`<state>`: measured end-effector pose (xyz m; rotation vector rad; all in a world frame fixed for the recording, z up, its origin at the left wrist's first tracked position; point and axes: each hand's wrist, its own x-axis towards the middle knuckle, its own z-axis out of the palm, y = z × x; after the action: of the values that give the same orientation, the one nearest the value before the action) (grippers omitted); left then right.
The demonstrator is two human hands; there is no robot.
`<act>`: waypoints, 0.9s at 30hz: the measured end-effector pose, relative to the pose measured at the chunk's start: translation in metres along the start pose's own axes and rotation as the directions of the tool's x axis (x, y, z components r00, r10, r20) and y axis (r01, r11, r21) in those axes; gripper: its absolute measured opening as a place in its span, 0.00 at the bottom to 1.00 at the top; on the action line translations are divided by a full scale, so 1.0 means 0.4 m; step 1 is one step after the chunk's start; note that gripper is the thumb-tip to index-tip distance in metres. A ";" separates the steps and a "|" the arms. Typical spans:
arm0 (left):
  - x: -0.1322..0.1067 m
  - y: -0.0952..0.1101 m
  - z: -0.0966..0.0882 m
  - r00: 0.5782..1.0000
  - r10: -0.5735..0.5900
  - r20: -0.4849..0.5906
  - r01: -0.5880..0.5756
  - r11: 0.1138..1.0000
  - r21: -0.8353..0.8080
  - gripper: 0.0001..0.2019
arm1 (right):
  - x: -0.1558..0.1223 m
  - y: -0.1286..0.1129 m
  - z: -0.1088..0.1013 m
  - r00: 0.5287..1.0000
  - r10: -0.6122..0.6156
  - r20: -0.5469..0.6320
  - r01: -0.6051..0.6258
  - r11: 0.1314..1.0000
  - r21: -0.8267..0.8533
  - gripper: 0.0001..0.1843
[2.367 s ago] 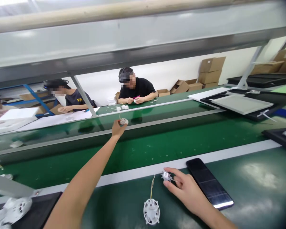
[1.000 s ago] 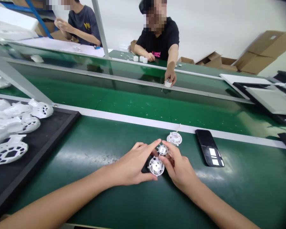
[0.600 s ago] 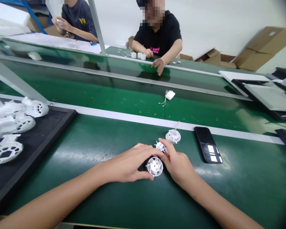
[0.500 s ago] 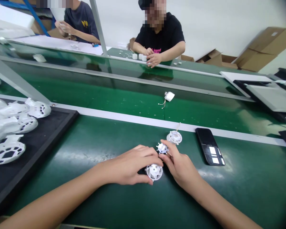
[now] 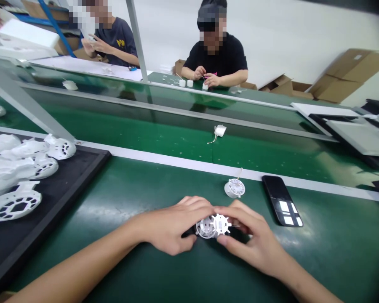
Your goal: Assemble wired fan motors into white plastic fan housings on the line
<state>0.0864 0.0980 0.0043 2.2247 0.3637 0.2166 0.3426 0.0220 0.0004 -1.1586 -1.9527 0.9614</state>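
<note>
My left hand (image 5: 172, 229) is closed around a small round white fan (image 5: 203, 227), with its thumb at the lower side and its fingers over the top. Between the fingers of my right hand (image 5: 259, 240) is a small white spoked disc (image 5: 221, 224), its short spokes sticking out all round. The disc overlaps the right side of the fan; whether the two touch I cannot tell. Just beyond my hands, a second white fan (image 5: 234, 188) with a short wire stands on the green table (image 5: 164, 181).
A black phone (image 5: 282, 201) lies at the right. On the left, a black tray (image 5: 78, 176) holds several white plastic shells (image 5: 19, 204). A white wired part (image 5: 220, 131) lies on the green strip beyond the white edge. Across it, two people (image 5: 219, 63) handle small parts.
My right hand has brought the spoked disc nearer to me, from beyond the fan to over its right side. My left hand keeps the fan. The view has shifted slightly.
</note>
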 end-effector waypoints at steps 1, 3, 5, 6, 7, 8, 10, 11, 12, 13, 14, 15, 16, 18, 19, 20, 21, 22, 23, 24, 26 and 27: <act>-0.005 0.000 0.007 0.999 -0.026 -0.037 0.026 0.999 -0.022 0.49 | 0.002 0.000 0.016 1.000 0.017 0.004 -0.017 1.000 0.007 0.26; -0.011 0.002 0.025 0.986 -0.110 -0.123 0.106 0.994 -0.038 0.58 | 0.007 0.005 0.043 0.998 0.061 -0.003 -0.061 0.998 0.005 0.25; -0.010 0.005 0.043 0.965 -0.176 -0.193 0.177 0.984 -0.014 0.57 | 0.012 0.011 0.060 0.996 0.092 -0.014 -0.092 0.996 -0.008 0.23; -0.008 0.006 0.050 0.959 -0.185 -0.213 0.190 0.982 0.002 0.55 | 0.013 0.014 0.065 0.995 0.103 -0.015 -0.103 0.995 -0.014 0.22; -0.006 0.007 0.055 0.958 -0.181 -0.223 0.189 0.982 0.015 0.52 | 0.015 0.015 0.069 0.993 0.116 -0.014 -0.116 0.993 -0.019 0.22; -0.003 0.007 0.059 0.958 -0.173 -0.228 0.183 0.983 0.024 0.51 | 0.016 0.016 0.072 0.991 0.130 -0.013 -0.130 0.991 -0.023 0.21; 0.001 0.006 0.064 0.959 -0.157 -0.236 0.168 0.985 0.027 0.51 | 0.016 0.013 0.076 0.986 0.164 -0.006 -0.164 0.986 -0.031 0.21; 0.002 0.005 0.065 0.958 -0.157 -0.240 0.168 0.985 0.027 0.52 | 0.016 0.010 0.077 0.983 0.182 -0.005 -0.182 0.983 -0.038 0.20; 0.003 0.005 0.066 0.956 -0.160 -0.246 0.171 0.985 0.025 0.52 | 0.016 0.007 0.078 0.980 0.198 -0.004 -0.198 0.979 -0.048 0.20; 0.003 0.004 0.066 0.954 -0.165 -0.249 0.176 0.984 0.023 0.52 | 0.015 0.003 0.078 0.977 0.214 -0.007 -0.214 0.975 -0.061 0.20; 0.003 0.003 0.066 0.954 -0.170 -0.248 0.180 0.983 0.018 0.52 | 0.013 0.000 0.078 0.974 0.227 -0.006 -0.226 0.971 -0.081 0.19; 0.003 0.003 0.066 0.954 -0.176 -0.244 0.185 0.983 0.012 0.52 | 0.012 -0.003 0.077 0.972 0.235 0.000 -0.234 0.966 -0.112 0.19; 0.003 0.003 0.066 0.954 -0.181 -0.238 0.188 0.982 0.007 0.52 | 0.010 -0.006 0.075 0.971 0.238 0.007 -0.234 0.960 -0.156 0.18; 0.003 0.003 0.065 0.957 -0.184 -0.223 0.190 0.982 0.009 0.51 | 0.007 -0.007 0.068 0.972 0.234 0.035 -0.216 0.938 -0.270 0.19; 0.003 0.002 0.065 0.959 -0.183 -0.217 0.190 0.982 0.012 0.50 | 0.007 -0.006 0.062 0.973 0.226 0.055 -0.196 0.924 -0.328 0.20; 0.003 0.002 0.065 0.960 -0.183 -0.213 0.191 0.982 0.016 0.50 | 0.007 -0.003 0.056 0.973 0.216 0.083 -0.171 0.913 -0.370 0.21; 0.003 0.002 0.065 0.959 -0.188 -0.212 0.196 0.980 0.018 0.50 | 0.007 0.000 0.048 0.972 0.207 0.112 -0.149 0.909 -0.389 0.23; 0.004 0.001 0.065 0.958 -0.194 -0.213 0.203 0.979 0.020 0.51 | 0.008 0.003 0.040 0.970 0.200 0.140 -0.134 0.916 -0.379 0.25; 0.005 0.001 0.065 0.956 -0.199 -0.214 0.209 0.978 0.024 0.52 | 0.009 0.006 0.031 0.968 0.195 0.156 -0.131 0.930 -0.344 0.26; 0.005 0.002 0.065 0.955 -0.201 -0.218 0.212 0.977 0.028 0.53 | 0.010 0.009 0.023 0.968 0.194 0.157 -0.142 0.946 -0.292 0.26; 0.006 0.004 0.063 0.955 -0.193 -0.224 0.204 0.979 0.028 0.58 | 0.011 0.011 0.010 0.968 0.218 0.126 -0.191 0.961 -0.198 0.21; 0.006 0.006 0.062 0.958 -0.181 -0.220 0.191 0.981 0.023 0.58 | 0.010 0.010 0.005 0.968 0.230 0.104 -0.210 0.962 -0.175 0.16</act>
<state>0.0958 0.0792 -0.0093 2.1988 0.7001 0.3545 0.3412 0.0265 -0.0033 -1.4658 -2.0625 1.0229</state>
